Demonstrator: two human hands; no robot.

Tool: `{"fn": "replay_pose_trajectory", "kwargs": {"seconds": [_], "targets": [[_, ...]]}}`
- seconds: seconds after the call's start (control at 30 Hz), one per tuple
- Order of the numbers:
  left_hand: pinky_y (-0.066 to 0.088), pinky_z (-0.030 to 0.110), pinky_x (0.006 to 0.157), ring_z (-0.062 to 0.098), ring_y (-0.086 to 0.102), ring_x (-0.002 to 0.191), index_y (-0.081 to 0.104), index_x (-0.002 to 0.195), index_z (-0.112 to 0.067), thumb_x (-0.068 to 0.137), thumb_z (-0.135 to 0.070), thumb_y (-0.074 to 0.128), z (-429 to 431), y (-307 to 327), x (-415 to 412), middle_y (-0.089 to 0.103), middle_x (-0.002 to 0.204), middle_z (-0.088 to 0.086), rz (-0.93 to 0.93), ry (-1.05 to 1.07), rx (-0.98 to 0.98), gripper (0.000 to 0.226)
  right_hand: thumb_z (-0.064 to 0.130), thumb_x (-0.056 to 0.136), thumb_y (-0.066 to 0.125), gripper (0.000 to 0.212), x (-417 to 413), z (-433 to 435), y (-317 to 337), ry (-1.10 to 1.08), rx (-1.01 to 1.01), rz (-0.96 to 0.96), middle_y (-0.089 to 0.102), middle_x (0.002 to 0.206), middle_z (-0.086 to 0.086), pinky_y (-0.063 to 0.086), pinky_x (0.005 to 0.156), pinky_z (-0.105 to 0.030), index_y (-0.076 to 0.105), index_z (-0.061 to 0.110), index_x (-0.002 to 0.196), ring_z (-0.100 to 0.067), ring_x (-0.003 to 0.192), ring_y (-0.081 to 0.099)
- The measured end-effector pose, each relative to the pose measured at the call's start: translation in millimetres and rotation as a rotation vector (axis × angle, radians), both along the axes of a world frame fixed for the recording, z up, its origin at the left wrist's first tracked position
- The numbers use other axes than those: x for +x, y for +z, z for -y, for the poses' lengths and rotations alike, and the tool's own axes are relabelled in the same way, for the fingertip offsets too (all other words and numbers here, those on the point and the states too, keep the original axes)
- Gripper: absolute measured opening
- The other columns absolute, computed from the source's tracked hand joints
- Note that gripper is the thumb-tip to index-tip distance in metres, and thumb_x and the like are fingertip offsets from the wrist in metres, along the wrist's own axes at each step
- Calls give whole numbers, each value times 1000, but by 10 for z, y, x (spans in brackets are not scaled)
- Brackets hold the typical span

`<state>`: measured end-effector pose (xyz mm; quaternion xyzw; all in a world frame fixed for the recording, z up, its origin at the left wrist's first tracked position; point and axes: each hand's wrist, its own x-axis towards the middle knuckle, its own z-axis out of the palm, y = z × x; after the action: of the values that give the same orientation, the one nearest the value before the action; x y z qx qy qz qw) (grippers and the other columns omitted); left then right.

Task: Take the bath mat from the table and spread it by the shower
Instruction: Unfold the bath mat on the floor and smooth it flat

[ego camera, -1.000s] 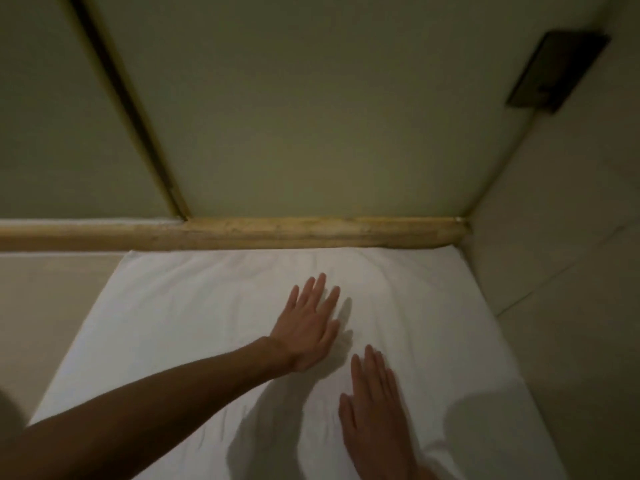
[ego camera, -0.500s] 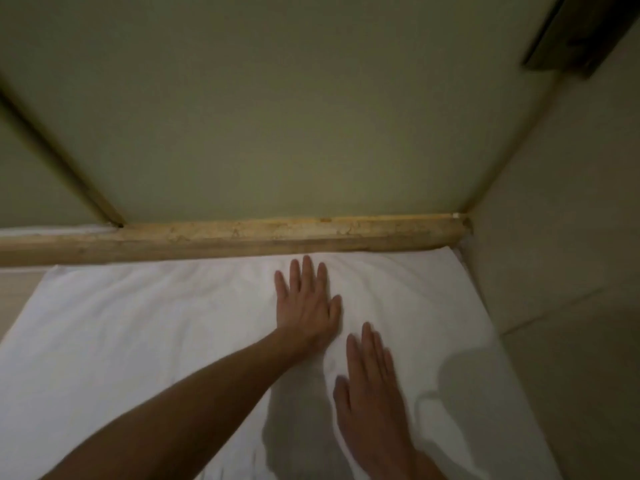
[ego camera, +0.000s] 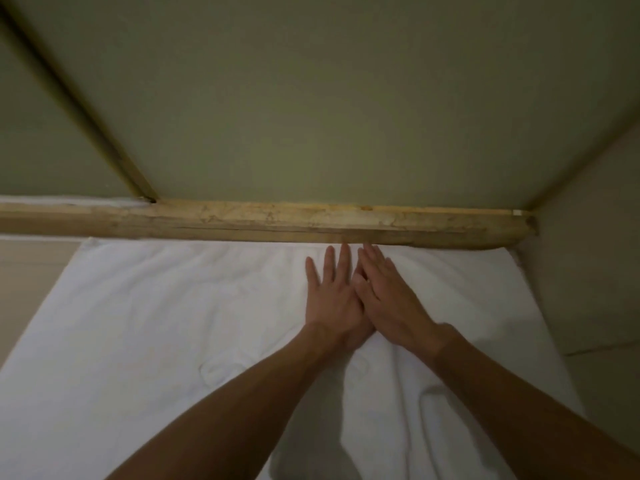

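The soft white rectangular cloth bath mat [ego camera: 166,341] lies spread on the floor, its far edge against the veined beige stone shower threshold [ego camera: 277,221]. The left hand [ego camera: 330,303] and right hand [ego camera: 389,299] press flat on it with straight fingers. They lie side by side, touching, and grip nothing. Shallow wrinkles crease the fabric near the forearms.

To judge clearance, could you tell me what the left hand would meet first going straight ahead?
The left hand, flat on the mat, would probably meet the sill first; its fingertips are nearly there.
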<state>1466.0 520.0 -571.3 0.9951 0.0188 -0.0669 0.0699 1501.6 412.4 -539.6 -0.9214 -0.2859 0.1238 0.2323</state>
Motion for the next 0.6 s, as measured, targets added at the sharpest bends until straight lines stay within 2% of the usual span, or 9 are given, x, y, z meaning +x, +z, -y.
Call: {"fn": "replay_pose_trajectory", "kwargs": {"seconds": [0.2, 0.37, 0.6], "targets": [[-15, 58, 113, 28, -24, 145, -15, 151, -24, 94, -62, 9, 2, -12, 9, -19, 160, 7, 18, 26, -55, 73, 36, 101, 11, 54, 49, 45, -122, 16, -117, 81, -1, 160, -2, -6, 118, -28, 3, 14, 150, -7, 144, -7], [-12, 57, 114, 26, -23, 145, -8, 153, -19, 97, -49, 5, 20, 34, -6, -18, 160, 6, 6, 55, -61, 65, 49, 84, -16, 76, 95, 246, -180, 47, -329, 241, -4, 160, -4, -8, 118, -35, 0, 15, 150, -13, 145, -10], [-9, 57, 115, 27, -19, 146, -6, 154, -20, 96, -48, 12, -2, 63, -9, -15, 161, 7, 1, 45, -70, 66, 58, 83, -13, 78, 210, 556, -257, 28, -369, 240, -10, 159, -1, -12, 115, -31, -7, 17, 149, -11, 144, -12]]}}
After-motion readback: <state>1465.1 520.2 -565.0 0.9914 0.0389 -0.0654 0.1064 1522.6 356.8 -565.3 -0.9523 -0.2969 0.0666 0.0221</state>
